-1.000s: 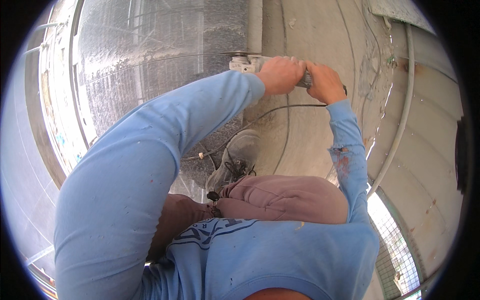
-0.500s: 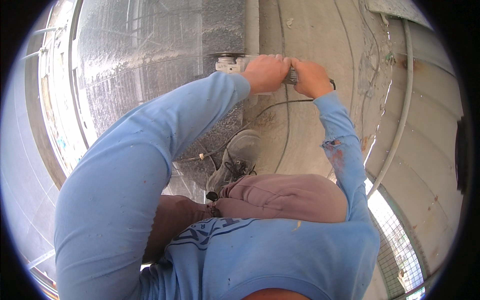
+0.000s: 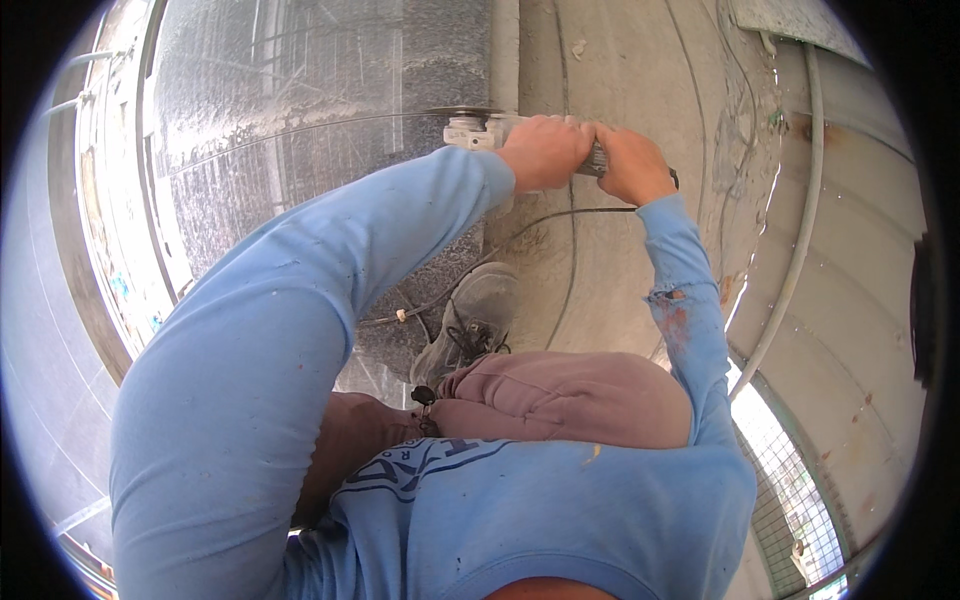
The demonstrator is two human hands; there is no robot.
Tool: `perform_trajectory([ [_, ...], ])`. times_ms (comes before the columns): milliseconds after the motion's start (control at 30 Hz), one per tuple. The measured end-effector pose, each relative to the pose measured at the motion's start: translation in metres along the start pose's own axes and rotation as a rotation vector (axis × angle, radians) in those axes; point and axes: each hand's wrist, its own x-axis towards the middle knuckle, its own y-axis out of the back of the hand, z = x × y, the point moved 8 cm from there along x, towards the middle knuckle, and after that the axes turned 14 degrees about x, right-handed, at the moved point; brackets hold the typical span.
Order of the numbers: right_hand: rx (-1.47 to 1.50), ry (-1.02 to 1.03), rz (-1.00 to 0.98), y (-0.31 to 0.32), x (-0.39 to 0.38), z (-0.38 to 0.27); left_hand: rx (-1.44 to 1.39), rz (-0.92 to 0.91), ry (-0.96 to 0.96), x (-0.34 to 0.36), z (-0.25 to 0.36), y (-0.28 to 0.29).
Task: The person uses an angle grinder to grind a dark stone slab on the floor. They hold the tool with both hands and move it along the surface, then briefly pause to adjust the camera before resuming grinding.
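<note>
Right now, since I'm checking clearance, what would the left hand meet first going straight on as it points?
Likely the right hand, close beside it on the grinder; the two look nearly touching, though depth is unclear.

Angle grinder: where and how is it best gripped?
Probably by its long body, coming from the right, opposite the disc. The body lies crosswise, with room for the left hand behind the pale head and the right hand farther back.

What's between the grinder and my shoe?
In the head view, below the grinder comes the cuff of your blue left sleeve, then a dark cable lying across the dusty ground, then the shoe.
</note>
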Motion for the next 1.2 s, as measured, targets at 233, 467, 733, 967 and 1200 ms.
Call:
perform_trajectory([
  [233, -0.007, -0.001, 0.005, 0.010, -0.008, -0.001, 0.024, 0.022, -0.013, 0.005, 0.010, 0.005],
  [467, 0.027, -0.006, 0.020, 0.012, -0.008, 0.008, -0.002, 0.005, -0.006, 0.010, 0.013, -0.001],
  [733, 0.028, 0.024, 0.051, 0.012, -0.010, 0.014, -0.010, 0.022, -0.010, 0.015, 0.016, 0.000],
  [967, 0.028, 0.005, 0.033, 0.011, -0.009, 0.016, -0.005, 0.014, -0.009, 0.016, 0.016, -0.001],
  [1200, 0.051, 0.031, 0.040, 0.007, -0.006, 0.017, -0.013, 0.016, 0.001, 0.014, 0.013, 0.000],
])
